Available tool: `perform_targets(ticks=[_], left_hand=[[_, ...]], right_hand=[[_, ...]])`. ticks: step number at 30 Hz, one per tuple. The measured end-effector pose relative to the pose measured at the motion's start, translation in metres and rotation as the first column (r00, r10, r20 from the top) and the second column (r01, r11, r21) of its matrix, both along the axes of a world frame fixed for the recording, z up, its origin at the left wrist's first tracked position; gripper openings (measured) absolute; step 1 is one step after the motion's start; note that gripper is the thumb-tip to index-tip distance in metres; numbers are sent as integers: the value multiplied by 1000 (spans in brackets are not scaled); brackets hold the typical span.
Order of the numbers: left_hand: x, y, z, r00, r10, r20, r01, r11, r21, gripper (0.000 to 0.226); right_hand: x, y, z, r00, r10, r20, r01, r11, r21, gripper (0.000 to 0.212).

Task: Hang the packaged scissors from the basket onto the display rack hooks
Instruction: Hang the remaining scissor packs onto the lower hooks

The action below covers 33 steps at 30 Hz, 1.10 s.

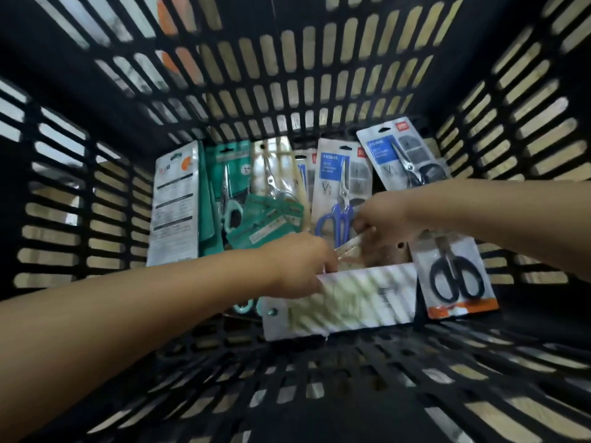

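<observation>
Looking down into the black slotted basket (pixel 96 193), my left hand (pixel 300 266) and right hand (pixel 380 219) both pinch a clear packet (pixel 351 251) lying among the packaged scissors (pixel 342 193). Those packs mostly stand lengthwise, blade tips pointing away from me toward the far wall.

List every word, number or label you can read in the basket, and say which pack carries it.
"HOME": blue panel of the blue-handled scissors pack.
Large "V": the same pack, below the panel.
Black-handled scissors pack at the back right: blue panel text and red corner tag too blurred.
White card at the left: printed lines too small.
Teal packs: labels unreadable.
Front white pack: motion-blurred.
</observation>
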State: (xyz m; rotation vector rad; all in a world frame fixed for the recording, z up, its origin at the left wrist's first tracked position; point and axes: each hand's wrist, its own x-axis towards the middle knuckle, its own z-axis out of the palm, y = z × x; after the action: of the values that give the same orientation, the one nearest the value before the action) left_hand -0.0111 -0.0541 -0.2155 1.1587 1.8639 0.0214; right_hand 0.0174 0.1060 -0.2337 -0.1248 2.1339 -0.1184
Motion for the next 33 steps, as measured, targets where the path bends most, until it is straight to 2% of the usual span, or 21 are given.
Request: perform_targets(ticks=[4,6,9,10,11,13,14,16,20,22,24,26,28,29,30,32,33], left_hand=[[-24,-12,42,984,-94,-149,101,994,46,20],[-40,-21,59,951,-195,-241,212,976,43,16],[-63,-33,68,840,-303,-450,330,944,-21,17],[-69,-37,66,784,-319,-532,375,927,-3,25],[-77,-43,60,731,-302,-612,453,885,104,34],[-93,-51,46,705,-227,-671,515,815,265,43],[-98,-52,40,690,-209,-693,532,796,289,44],[-104,-49,26,629,-214,-748,587,761,275,43],[-109,-48,-2,578,-277,-768,616,765,188,44],[-111,-53,-14,606,-303,-736,549,828,111,55],[-108,-61,-27,672,-284,-684,427,903,45,61],[-104,-71,-32,793,-77,-605,227,958,177,57],[-97,-70,-30,850,219,-478,-96,958,269,47],[-94,-68,-29,823,356,-442,-234,922,307,39],[-90,-64,-29,759,500,-418,-360,856,370,33],[-84,-55,-28,562,769,-303,-642,637,426,26],[-82,-50,-27,463,858,-225,-766,514,387,26]], right_hand=[[-18,14,25,977,-204,-55,193,968,-162,7],[-26,22,39,929,-360,-86,329,910,-254,18],[-34,28,52,763,-639,-96,565,731,-383,28],[-36,29,52,688,-719,-98,626,657,-419,26],[-37,30,52,618,-779,-106,672,594,-442,24],[-34,29,47,515,-853,-84,740,491,-460,24],[-31,28,44,470,-881,-54,767,438,-468,25],[-22,25,34,399,-917,0,816,355,-456,27],[-6,18,13,351,-935,60,879,306,-366,27],[-5,17,8,335,-939,70,893,293,-342,20],[-7,16,6,332,-939,92,900,286,-328,14],[-8,16,6,355,-930,97,897,309,-316,22],[-8,15,7,365,-924,115,899,318,-301,29],[-8,16,8,363,-923,130,902,313,-298,29],[-9,17,10,353,-924,145,907,300,-294,28],[-13,19,18,322,-930,179,920,263,-289,23],[-16,19,24,313,-931,187,922,250,-295,21]])
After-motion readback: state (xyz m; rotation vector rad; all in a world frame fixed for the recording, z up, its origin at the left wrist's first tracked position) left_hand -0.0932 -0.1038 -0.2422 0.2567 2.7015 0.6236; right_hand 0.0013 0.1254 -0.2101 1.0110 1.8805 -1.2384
